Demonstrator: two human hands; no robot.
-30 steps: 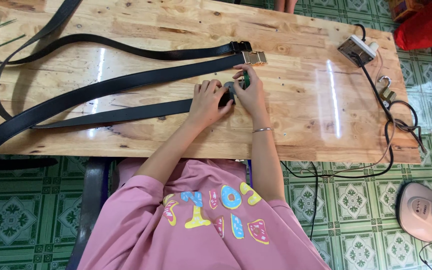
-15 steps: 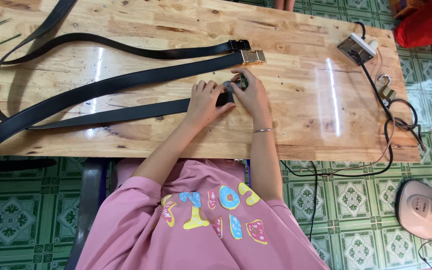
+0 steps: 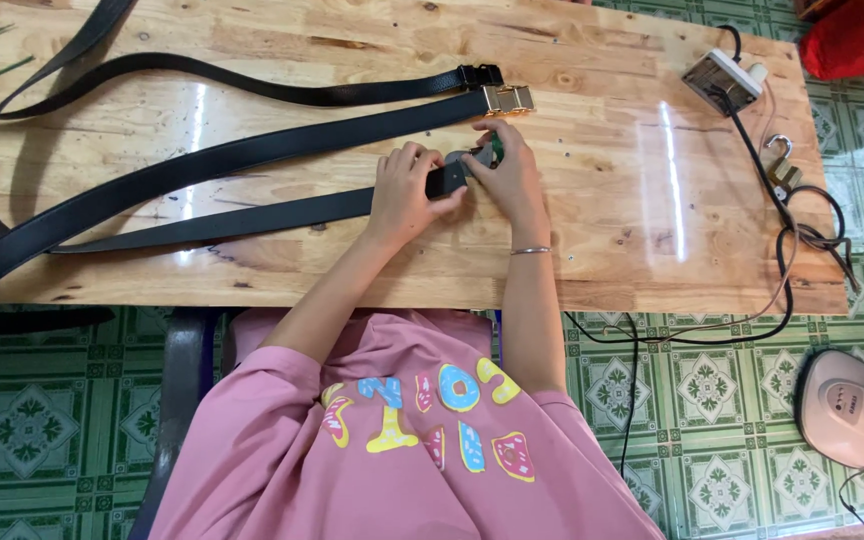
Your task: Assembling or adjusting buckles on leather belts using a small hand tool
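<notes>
Left hand (image 3: 404,190) fingers press the black belt (image 3: 252,213) flat on the counter (image 3: 602,250). Right hand (image 3: 507,172) fingers pinch the belt end (image 3: 449,178) between both hands.

A big wooden counter (image 3: 252,270) with a shiny top fills most of the view. On its far side lie two long black belts: one with a gold buckle (image 3: 508,99) and one with a black buckle (image 3: 479,75) just beside it. At the far right corner sits a white power strip (image 3: 722,80), and a black cord (image 3: 782,250) runs from it along the right edge and loops down. A small padlock (image 3: 782,165) lies near that cord. The floor (image 3: 42,420) has green tiles with flower shapes. A pink round fan base (image 3: 842,405) stands on the floor at the near right. Something red (image 3: 862,40) sits at the far right.
</notes>
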